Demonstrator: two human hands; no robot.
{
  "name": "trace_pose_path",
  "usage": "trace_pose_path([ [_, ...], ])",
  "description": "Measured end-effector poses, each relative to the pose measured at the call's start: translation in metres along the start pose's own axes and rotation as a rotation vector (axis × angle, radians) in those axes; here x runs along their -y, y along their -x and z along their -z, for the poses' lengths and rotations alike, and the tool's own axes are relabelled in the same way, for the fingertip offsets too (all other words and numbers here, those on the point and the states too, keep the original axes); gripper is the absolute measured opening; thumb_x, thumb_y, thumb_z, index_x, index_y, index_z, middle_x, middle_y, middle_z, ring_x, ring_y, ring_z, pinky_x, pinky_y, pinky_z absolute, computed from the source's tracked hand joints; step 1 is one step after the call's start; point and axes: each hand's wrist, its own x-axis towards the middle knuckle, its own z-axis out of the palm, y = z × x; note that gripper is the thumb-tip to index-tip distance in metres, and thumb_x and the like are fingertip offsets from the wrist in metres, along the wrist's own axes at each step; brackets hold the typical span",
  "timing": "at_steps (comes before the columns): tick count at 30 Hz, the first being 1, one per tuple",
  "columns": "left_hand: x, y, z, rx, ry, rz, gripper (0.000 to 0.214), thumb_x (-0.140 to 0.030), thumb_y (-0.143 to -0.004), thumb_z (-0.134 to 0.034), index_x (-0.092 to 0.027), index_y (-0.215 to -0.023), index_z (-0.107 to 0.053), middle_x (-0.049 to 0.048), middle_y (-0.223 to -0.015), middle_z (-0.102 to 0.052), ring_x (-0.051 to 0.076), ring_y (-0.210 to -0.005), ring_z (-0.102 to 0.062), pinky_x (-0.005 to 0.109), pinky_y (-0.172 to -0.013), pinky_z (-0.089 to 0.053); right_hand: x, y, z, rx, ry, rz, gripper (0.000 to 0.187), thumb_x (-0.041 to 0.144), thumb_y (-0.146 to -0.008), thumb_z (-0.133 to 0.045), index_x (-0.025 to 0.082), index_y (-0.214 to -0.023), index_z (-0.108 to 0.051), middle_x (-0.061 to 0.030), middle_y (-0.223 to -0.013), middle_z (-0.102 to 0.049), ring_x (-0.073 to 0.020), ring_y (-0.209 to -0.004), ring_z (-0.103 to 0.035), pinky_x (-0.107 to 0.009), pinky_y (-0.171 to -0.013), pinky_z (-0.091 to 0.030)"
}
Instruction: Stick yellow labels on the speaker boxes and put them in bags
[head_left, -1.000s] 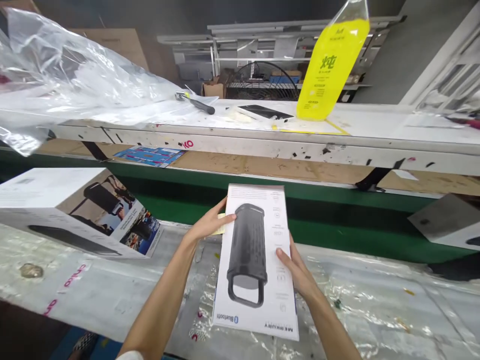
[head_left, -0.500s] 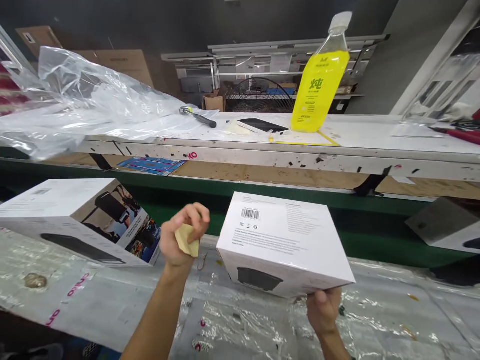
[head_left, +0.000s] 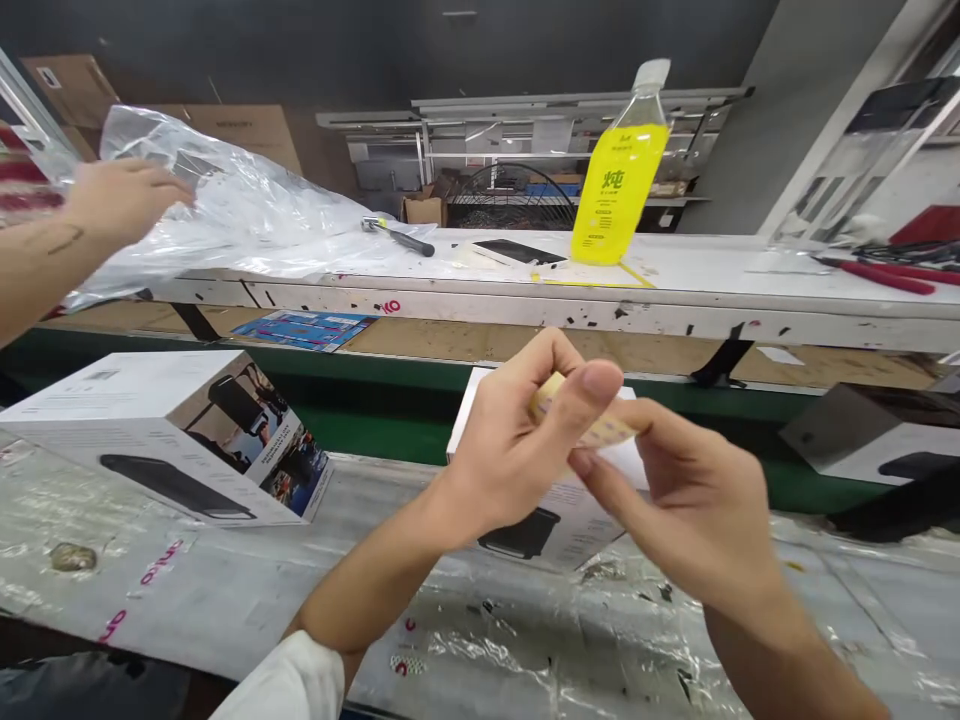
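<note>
My left hand and my right hand meet in front of me, both pinching a small pale yellow adhesive pad. The pad's middle is partly hidden by my fingers. Just behind my hands, a white speaker box lies on the plastic-covered bench, mostly hidden by them. A second speaker box lies to the left, apart from my hands.
A co-worker's hand rests on clear plastic film at the far left. The raised white shelf holds a yellow bottle, a dark tablet, a hammer and red-handled pliers. Another box sits at right.
My right hand has let go of the white box, which now lies on the bench. That hand has risen to the yellow pad held in my left hand. A co-worker's hand has appeared at left.
</note>
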Motion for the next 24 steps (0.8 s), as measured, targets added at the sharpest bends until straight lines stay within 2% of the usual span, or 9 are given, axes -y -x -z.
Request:
trace_pose_path([
  [2, 0.002, 0.001, 0.010, 0.095, 0.031, 0.058, 0.046, -0.066, -0.097, -0.054, -0.022, -0.086, -0.056, -0.0010, -0.076, -0.054, 0.013, -0.066, -0.048, 0.027, -0.058, -0.040, -0.003, -0.010, 0.009, -0.021, -0.023, -0.013, 0.006, 0.027, -0.094, -0.073, 0.025, -0.097, -0.069, 0.0004, -0.091, -0.072, -0.0169, -0.080, -0.067, -0.031, -0.071, -0.055],
  [5, 0.005, 0.002, 0.024, 0.210, -0.002, 0.162, 0.035, -0.054, -0.099, -0.060, -0.020, -0.092, -0.066, 0.0025, -0.085, -0.065, 0.016, -0.076, -0.060, 0.028, -0.068, -0.049, -0.007, -0.025, 0.024, 0.007, -0.048, -0.020, 0.016, 0.027, -0.090, -0.077, 0.025, -0.103, -0.069, 0.0015, -0.089, -0.070, -0.0153, -0.078, -0.065, -0.029, -0.070, -0.055],
  [7, 0.007, 0.000, 0.027, 0.225, -0.033, 0.182, 0.029, -0.046, -0.099, -0.063, -0.018, -0.096, -0.070, 0.0046, -0.090, -0.071, 0.019, -0.082, -0.065, 0.031, -0.074, -0.053, -0.008, -0.031, 0.028, 0.007, -0.040, 0.003, 0.034, 0.025, -0.088, -0.079, 0.027, -0.118, -0.063, 0.0025, -0.089, -0.069, -0.0153, -0.077, -0.065, -0.030, -0.070, -0.054],
  [9, 0.009, -0.002, 0.026, 0.209, -0.069, 0.156, 0.027, -0.043, -0.099, -0.064, -0.018, -0.103, -0.074, 0.0060, -0.094, -0.074, 0.021, -0.087, -0.068, 0.033, -0.079, -0.055, -0.007, -0.034, 0.027, -0.084, 0.037, 0.094, 0.050, 0.022, -0.087, -0.079, 0.029, -0.130, -0.055, 0.0004, -0.099, -0.068, -0.0175, -0.085, -0.067, -0.032, -0.074, -0.054],
  [10, 0.009, -0.003, 0.025, 0.199, -0.097, 0.137, 0.026, -0.041, -0.099, -0.064, -0.018, -0.106, -0.075, 0.0063, -0.095, -0.075, 0.021, -0.089, -0.068, 0.033, -0.081, -0.056, -0.006, -0.034, 0.026, -0.145, 0.114, 0.169, 0.050, 0.021, -0.086, -0.078, 0.029, -0.130, -0.054, -0.0017, -0.106, -0.067, -0.0192, -0.092, -0.066, -0.034, -0.077, -0.055],
  [12, 0.009, -0.005, 0.022, 0.186, -0.164, 0.105, 0.026, -0.039, -0.098, -0.065, -0.018, -0.107, -0.076, 0.0065, -0.095, -0.076, 0.022, -0.093, -0.069, 0.033, -0.083, -0.055, -0.004, -0.035, 0.024, -0.241, 0.326, 0.338, 0.037, 0.018, -0.087, -0.076, 0.029, -0.119, -0.062, -0.0045, -0.113, -0.062, -0.0215, -0.102, -0.064, -0.037, -0.082, -0.055],
  [15, 0.006, -0.006, 0.020, 0.188, -0.248, 0.070, 0.026, -0.038, -0.099, -0.064, -0.016, -0.104, -0.078, 0.0068, -0.096, -0.076, 0.021, -0.092, -0.068, 0.032, -0.081, -0.053, 0.000, -0.036, 0.023, -0.219, 0.566, 0.496, 0.016, 0.017, -0.089, -0.074, 0.026, -0.101, -0.070, -0.0044, -0.102, -0.060, -0.0204, -0.094, -0.063, -0.037, -0.082, -0.054],
  [20, 0.001, -0.005, 0.023, 0.161, -0.352, 0.021, 0.026, -0.037, -0.100, -0.062, -0.016, -0.106, -0.076, 0.0056, -0.098, -0.077, 0.017, -0.082, -0.064, 0.030, -0.070, -0.046, 0.007, -0.040, 0.027, -0.133, 0.627, 0.568, 0.016, 0.013, -0.091, -0.073, 0.024, -0.104, -0.070, -0.0044, -0.095, -0.065, -0.0203, -0.087, -0.063, -0.039, -0.080, -0.052],
  [24, -0.003, -0.004, 0.024, 0.132, -0.438, -0.035, 0.026, -0.035, -0.103, -0.057, -0.017, -0.090, -0.071, 0.0014, -0.083, -0.069, 0.014, -0.073, -0.056, 0.029, -0.064, -0.040, 0.010, -0.041, 0.025, -0.125, 0.708, 0.622, 0.017, 0.010, -0.089, -0.076, 0.020, -0.102, -0.069, -0.0063, -0.091, -0.068, -0.0203, -0.082, -0.064, -0.037, -0.073, -0.051],
])
